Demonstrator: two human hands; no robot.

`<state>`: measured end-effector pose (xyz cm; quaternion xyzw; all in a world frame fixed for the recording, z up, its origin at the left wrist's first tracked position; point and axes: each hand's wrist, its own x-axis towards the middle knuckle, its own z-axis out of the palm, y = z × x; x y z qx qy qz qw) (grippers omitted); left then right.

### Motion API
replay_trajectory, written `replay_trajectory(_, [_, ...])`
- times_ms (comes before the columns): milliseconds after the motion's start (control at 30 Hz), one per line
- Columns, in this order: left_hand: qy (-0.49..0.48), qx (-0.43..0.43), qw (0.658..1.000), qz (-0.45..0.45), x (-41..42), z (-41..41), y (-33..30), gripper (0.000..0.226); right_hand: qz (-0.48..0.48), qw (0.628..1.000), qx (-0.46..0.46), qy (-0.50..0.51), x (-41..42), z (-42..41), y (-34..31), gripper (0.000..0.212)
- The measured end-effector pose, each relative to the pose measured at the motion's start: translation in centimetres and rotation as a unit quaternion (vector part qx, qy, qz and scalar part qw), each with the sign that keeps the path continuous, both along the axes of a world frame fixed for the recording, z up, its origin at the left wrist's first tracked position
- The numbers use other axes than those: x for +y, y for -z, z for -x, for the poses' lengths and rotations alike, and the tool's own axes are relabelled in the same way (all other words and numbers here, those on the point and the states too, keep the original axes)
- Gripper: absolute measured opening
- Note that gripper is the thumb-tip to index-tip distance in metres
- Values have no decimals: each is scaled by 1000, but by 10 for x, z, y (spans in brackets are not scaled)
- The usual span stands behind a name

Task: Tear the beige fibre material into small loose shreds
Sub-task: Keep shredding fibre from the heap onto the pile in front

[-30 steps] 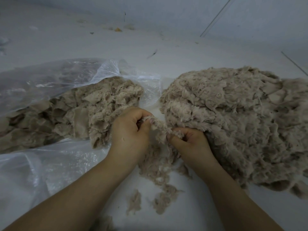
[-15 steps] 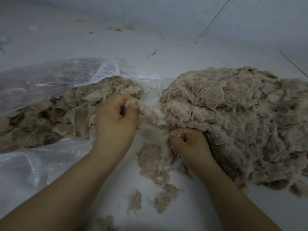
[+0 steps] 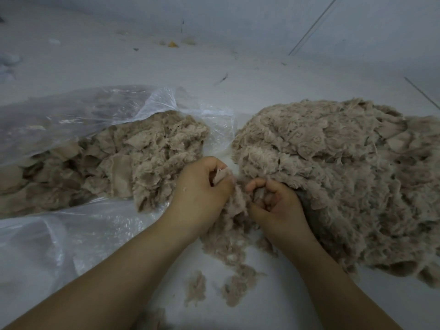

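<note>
Beige fibre material fills most of the view: a big fluffed heap [image 3: 333, 182] on the right that looks already torn, and a denser, chunkier mass [image 3: 114, 167] spilling from the clear plastic bag [image 3: 71, 120] on the left. Between the two, the left hand [image 3: 202, 194] is closed around a flat scrap [image 3: 221, 176] pinched between thumb and fingers, while the right hand [image 3: 273, 203] is curled shut on a tuft at the foot of the heap. The hands sit close together, almost touching, likely so that one short piece can be gripped at both ends and pulled apart. Working right beside the heap probably lets each torn bit fall or be pushed onto it. Small loose shreds [image 3: 228, 265] lie on the pale floor [image 3: 273, 310] under and in front of the wrists. Crumpled plastic [image 3: 59, 239] spreads at lower left, close to the left forearm, and could snag. A few dark specks and a yellow scrap [image 3: 172, 44] lie far back, well apart from the work.
</note>
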<state>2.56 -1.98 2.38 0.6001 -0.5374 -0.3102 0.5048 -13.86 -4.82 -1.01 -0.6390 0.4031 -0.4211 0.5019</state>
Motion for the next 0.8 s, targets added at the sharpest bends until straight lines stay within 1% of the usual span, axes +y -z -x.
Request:
replay_trajectory(67, [10, 47, 999, 14, -3, 0, -2, 20, -5, 1000, -3, 6, 0, -1, 0, 21])
replay_trajectory(133, [31, 67, 997, 7, -6, 0, -5, 25, -2, 1000, -5, 4, 1, -1, 1, 31])
replay_trajectory(167, [44, 65, 997, -1, -8, 0, -6, 24, -3, 1000, -13, 1, 2, -2, 0, 30])
replay_trajectory(233, [65, 39, 997, -23, -11, 3, -5, 22, -1, 999, -35, -11, 3, -1, -2, 19])
replay_trajectory(333, [57, -5, 998, -31, -14, 9, -2, 20, 0, 998, -61, -17, 4, -1, -4, 39])
replay_trajectory(433, [68, 4, 997, -37, -15, 10, -3, 20, 16, 999, -26, -30, 3, -1, -2, 45])
replay_trajectory(467, [71, 19, 996, -44, -14, 10, -5, 22, 18, 999, -20, -30, 2, -1, -1, 42])
replay_trajectory(533, [44, 93, 993, -61, -13, 10, -5, 24, 13, 1000, -21, -20, 0, 0, 0, 36])
replay_trajectory(600, [-8, 167, 983, -69, -13, 9, -3, 23, 0, 1000, -22, -14, -1, 0, 0, 36])
replay_trajectory(633, [-20, 174, 982, -70, -12, 8, -3, 24, -1, 1000, -23, -9, -1, 0, 0, 38])
replay_trajectory(667, [-14, 163, 984, -72, -11, 7, -2, 30, 0, 1000, -26, -4, -1, 0, 1, 40])
replay_trajectory(733, [28, 104, 991, -82, -6, 9, -2, 44, -7, 1000, -29, 4, -1, 0, 1, 40])
replay_trajectory(767, [46, 74, 992, -88, -2, 11, -2, 46, -15, 999, -35, 6, -1, 0, 1, 35])
replay_trajectory(800, [57, 58, 992, -92, 0, 13, -2, 43, -27, 999, -43, 4, -1, 1, 1, 28])
